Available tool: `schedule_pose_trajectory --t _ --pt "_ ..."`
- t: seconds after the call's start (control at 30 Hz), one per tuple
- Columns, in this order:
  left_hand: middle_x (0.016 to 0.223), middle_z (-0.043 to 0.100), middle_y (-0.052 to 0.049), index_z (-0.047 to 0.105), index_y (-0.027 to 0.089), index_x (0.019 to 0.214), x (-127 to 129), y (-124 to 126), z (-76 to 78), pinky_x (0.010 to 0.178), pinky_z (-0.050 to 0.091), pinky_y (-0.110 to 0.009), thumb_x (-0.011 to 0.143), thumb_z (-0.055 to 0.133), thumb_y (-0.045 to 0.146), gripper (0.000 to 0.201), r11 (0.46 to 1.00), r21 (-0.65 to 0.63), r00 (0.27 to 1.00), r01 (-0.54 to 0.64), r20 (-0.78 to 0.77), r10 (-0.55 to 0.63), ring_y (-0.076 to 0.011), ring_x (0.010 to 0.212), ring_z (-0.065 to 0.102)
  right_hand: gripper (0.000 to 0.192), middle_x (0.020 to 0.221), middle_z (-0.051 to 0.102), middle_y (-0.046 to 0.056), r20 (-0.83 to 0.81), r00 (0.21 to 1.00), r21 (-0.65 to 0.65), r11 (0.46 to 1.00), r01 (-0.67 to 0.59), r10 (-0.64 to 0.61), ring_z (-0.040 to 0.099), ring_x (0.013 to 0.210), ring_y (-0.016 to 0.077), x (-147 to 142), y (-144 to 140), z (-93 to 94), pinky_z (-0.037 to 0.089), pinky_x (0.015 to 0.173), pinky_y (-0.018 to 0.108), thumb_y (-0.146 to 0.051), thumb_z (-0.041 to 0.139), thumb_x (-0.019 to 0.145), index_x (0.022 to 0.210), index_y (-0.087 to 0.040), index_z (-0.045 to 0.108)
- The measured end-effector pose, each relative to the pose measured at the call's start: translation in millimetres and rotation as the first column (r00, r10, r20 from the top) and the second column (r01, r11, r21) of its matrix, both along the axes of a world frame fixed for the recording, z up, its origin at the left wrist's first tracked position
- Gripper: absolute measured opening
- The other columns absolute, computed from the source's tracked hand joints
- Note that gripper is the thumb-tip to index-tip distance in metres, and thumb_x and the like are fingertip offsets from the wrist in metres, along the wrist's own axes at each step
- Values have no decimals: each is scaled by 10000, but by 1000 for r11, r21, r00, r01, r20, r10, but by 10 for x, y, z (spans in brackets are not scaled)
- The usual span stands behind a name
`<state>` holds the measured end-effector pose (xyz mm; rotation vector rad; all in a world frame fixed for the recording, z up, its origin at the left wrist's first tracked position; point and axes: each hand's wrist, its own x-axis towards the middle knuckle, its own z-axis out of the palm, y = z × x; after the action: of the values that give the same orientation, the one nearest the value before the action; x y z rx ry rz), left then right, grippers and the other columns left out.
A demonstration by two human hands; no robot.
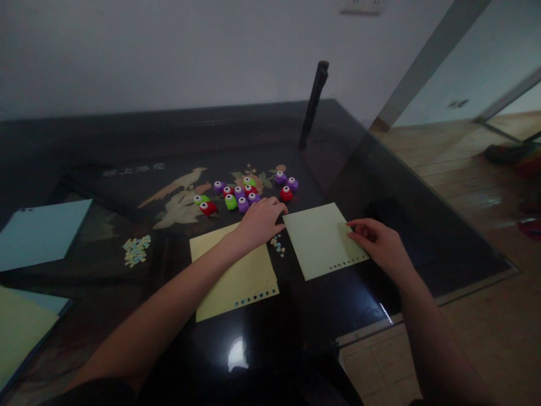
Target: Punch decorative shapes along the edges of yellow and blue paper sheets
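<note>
A pale green sheet of paper (pixel 327 237) with a row of small punched holes along its near edge lies on the dark glossy table. My left hand (pixel 262 221) holds its far left corner between thumb and fingers. At the right edge, my right hand (pixel 377 243) pinches the same sheet, fingers curled. Under my left forearm is a yellow sheet of paper (pixel 236 282), partly covered, with star-shaped holes along its near edge. Tiny paper stars (pixel 277 246) lie between the two sheets. Beyond my left hand sit several red, green and purple craft punches (pixel 239 193) with round white tops.
A larger heap of paper cutouts (pixel 136 251) lies to the left. Blue paper (pixel 46 234) and more yellow paper (pixel 21 327) are at the far left. A black upright post (pixel 313 107) stands near the back, before the wall. The table's right edge (pixel 439 208) slants above the floor.
</note>
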<state>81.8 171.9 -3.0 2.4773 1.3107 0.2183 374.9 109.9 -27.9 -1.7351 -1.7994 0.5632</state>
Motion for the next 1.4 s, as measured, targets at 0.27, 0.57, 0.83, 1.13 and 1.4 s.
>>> schedule_pose_trajectory --t 0.27,0.57,0.83,1.13,1.4 --pt "1080 617 -81 630 158 1061 8 17 -46 876 459 -381 838 639 222 231 999 28 999 33 21 -34 -245 1005 577 225 896 665 74 31 999 130 991 37 -41 603 743 207 -10 6 -33 492 661 358 -310 601 805 976 -195 693" --pt "1095 620 -80 621 157 1059 45 12 -51 883 451 -380 845 635 206 220 999 31 999 45 26 -45 -249 1020 571 292 1084 695 91 98 994 145 988 -61 47 609 898 252 -26 19 -91 519 758 426 -305 590 813 1076 -214 678" --pt "1102 617 -76 622 176 1050 33 28 -97 889 461 -381 845 637 223 211 997 46 998 54 32 -56 -245 1031 578 255 1128 686 95 103 989 191 974 -121 102 587 1056 277 -2 61 -159 493 852 461 -311 605 810 1039 -227 680" --pt "1057 635 -70 625 188 1023 65 -7 -85 837 474 -377 888 577 297 180 995 100 999 29 12 -30 -242 993 590 172 1063 668 94 67 991 228 965 -132 120 590 1030 256 -219 217 5 498 841 435 -261 558 844 969 -225 671" --pt "1063 622 -106 598 173 1007 153 -91 -130 844 455 -422 872 592 382 249 984 159 997 -75 -16 79 -289 1018 573 205 998 665 98 183 961 165 958 -236 206 617 887 213 -856 1156 65 497 800 355 -187 630 799 1002 -179 654"
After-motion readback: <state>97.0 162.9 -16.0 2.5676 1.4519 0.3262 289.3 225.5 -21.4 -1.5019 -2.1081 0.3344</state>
